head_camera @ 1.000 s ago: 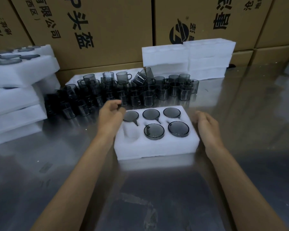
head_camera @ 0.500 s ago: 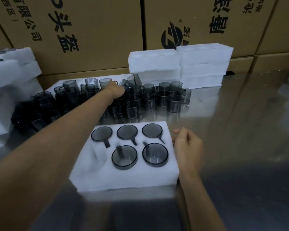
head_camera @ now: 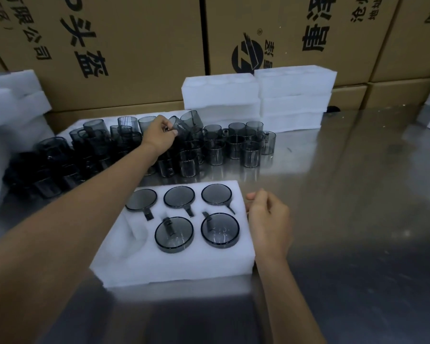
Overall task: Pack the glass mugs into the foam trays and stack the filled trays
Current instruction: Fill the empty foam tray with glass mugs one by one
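Head view: left hand at upper centre among loose mugs, fingers curled, apparently pinching a tilted mug by its handle. Right hand loosely curled, empty, touching tray at centre. Five pockets filled, one empty. Glass: rigid, slick, breakable; best gripped by handle.

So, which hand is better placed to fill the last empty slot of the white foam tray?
Left. The left hand already pinches a tilted smoky glass mug in the pile, and the empty slot lies on the tray's left. The right hand rests at the white foam tray's right edge.
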### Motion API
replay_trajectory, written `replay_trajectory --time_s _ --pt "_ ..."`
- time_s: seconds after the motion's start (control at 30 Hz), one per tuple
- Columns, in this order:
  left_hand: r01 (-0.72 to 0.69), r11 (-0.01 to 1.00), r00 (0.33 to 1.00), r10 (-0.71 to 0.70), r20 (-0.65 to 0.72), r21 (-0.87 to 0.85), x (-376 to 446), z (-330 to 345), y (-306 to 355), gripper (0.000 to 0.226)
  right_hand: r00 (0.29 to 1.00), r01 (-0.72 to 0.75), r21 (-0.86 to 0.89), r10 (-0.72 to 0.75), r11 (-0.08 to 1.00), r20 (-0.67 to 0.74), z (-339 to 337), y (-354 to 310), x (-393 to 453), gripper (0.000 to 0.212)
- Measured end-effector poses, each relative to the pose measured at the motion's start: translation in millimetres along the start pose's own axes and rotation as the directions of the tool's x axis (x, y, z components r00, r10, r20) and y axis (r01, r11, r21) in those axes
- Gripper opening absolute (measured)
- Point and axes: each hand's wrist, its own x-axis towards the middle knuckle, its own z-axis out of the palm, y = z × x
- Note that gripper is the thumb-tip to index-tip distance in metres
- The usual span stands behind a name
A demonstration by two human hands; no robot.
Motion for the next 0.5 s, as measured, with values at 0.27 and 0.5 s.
replay_trajectory --time_s 0.27,0.5 --pt "-0.003 0.98 0.995 0.022 0.095 -0.2 -63 -35 23 0.019 0.999 -0.019 0.058 0.017 0.998 0.043 -2 -6 -5 0.033" --pt "-0.088 0.955 0.978 0.136 0.155 -0.284 -145 -68 25 0.031 0.994 -0.012 0.162 -0.005 0.987 0.106 -8 -2 -9 0.03"
